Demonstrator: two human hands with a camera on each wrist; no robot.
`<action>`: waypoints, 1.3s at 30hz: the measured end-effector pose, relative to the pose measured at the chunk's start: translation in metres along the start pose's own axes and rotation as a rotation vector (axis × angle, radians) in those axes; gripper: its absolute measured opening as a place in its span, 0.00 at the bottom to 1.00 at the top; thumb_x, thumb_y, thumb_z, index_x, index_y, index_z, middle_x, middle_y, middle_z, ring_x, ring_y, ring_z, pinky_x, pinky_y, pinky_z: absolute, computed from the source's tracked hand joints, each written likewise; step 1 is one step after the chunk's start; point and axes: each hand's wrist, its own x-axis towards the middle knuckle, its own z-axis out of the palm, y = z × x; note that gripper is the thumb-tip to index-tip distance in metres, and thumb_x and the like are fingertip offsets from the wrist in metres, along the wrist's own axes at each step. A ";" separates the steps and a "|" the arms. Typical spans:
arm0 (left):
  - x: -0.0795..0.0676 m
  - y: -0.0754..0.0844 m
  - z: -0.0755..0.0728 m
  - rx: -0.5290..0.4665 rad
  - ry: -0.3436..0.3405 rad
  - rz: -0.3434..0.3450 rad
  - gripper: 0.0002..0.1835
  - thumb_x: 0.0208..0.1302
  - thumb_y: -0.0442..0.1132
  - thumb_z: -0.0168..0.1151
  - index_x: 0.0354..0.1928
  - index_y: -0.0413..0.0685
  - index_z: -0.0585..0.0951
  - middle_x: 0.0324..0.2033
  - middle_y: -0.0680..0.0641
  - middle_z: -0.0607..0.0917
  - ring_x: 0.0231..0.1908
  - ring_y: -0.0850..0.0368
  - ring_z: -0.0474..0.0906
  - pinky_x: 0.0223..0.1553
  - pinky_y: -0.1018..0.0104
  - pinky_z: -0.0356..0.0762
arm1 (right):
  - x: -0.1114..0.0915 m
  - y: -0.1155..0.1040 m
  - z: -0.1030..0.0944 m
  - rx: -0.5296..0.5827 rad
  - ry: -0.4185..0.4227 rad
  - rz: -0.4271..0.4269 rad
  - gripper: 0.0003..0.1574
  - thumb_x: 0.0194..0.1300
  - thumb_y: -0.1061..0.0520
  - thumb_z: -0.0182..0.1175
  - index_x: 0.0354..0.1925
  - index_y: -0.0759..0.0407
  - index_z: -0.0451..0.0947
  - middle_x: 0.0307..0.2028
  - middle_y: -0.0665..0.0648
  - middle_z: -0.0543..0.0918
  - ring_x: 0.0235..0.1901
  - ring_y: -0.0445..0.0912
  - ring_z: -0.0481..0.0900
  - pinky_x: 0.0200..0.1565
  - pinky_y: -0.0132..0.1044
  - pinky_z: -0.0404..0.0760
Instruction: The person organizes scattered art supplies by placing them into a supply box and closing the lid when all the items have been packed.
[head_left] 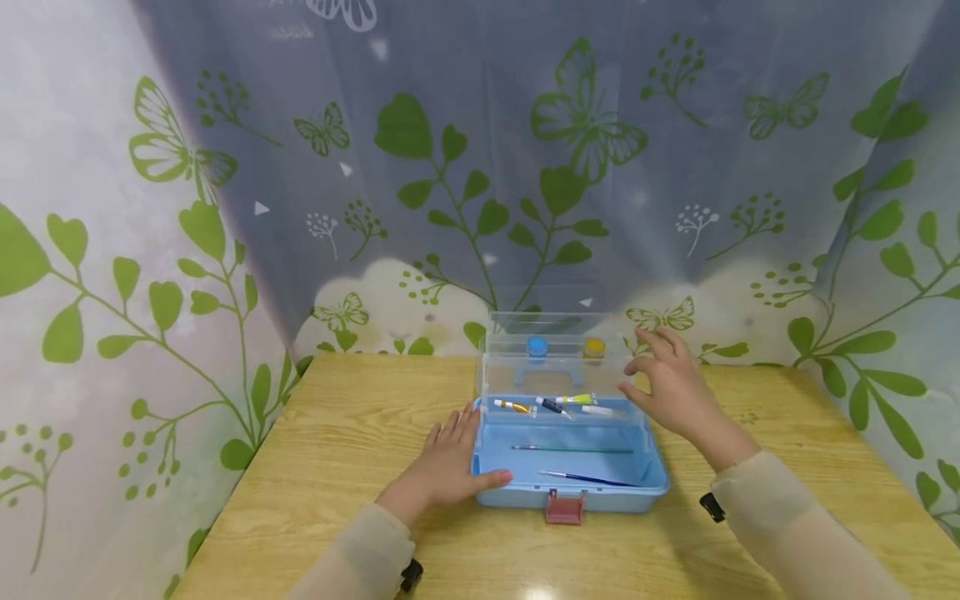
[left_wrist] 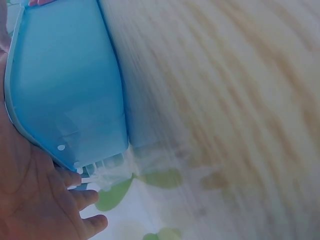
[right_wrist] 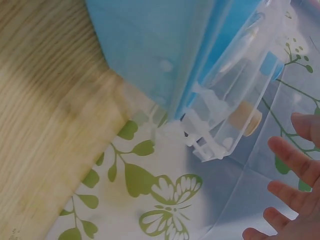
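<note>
A blue plastic box [head_left: 615, 501] with a pink latch [head_left: 565, 507] stands on the table, its clear lid [head_left: 555, 320] raised at the back. My left hand [head_left: 446, 458] rests against the box's left side, thumb over the front rim and fingers extended; its palm [left_wrist: 35, 200] shows in the left wrist view. Beside the lid's right edge, my right hand [head_left: 671, 383] is raised with fingers spread, holding nothing. Inside lie a green-handled brush [head_left: 577, 450] and a dark blue brush [head_left: 592, 479]. Several paint tubes, including an orange one [head_left: 514, 407], lie behind them.
A blue paint pot [head_left: 537, 347] and a yellow paint pot [head_left: 594, 347] appear at the lid. The wooden table [head_left: 337, 467] ends at a patterned curtain [head_left: 450, 167], which also hangs along both sides.
</note>
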 end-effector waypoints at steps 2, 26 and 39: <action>0.000 0.001 0.000 0.002 0.002 0.000 0.62 0.61 0.81 0.44 0.80 0.44 0.38 0.79 0.44 0.36 0.77 0.39 0.37 0.74 0.40 0.36 | -0.001 0.002 0.000 -0.002 0.006 -0.003 0.13 0.62 0.52 0.71 0.39 0.61 0.86 0.72 0.70 0.62 0.72 0.69 0.49 0.64 0.75 0.51; 0.006 -0.009 -0.014 0.034 0.043 0.021 0.50 0.69 0.72 0.45 0.80 0.45 0.51 0.78 0.41 0.52 0.77 0.39 0.42 0.73 0.37 0.38 | -0.006 0.035 0.009 0.013 -0.012 0.058 0.13 0.66 0.54 0.66 0.43 0.62 0.85 0.71 0.73 0.61 0.70 0.73 0.50 0.63 0.75 0.53; 0.025 -0.025 -0.041 0.036 0.150 -0.010 0.39 0.77 0.65 0.36 0.77 0.46 0.59 0.76 0.37 0.56 0.76 0.35 0.44 0.72 0.35 0.39 | 0.004 0.051 0.017 0.009 -0.115 0.132 0.22 0.69 0.50 0.64 0.55 0.63 0.82 0.72 0.74 0.57 0.70 0.74 0.48 0.60 0.77 0.55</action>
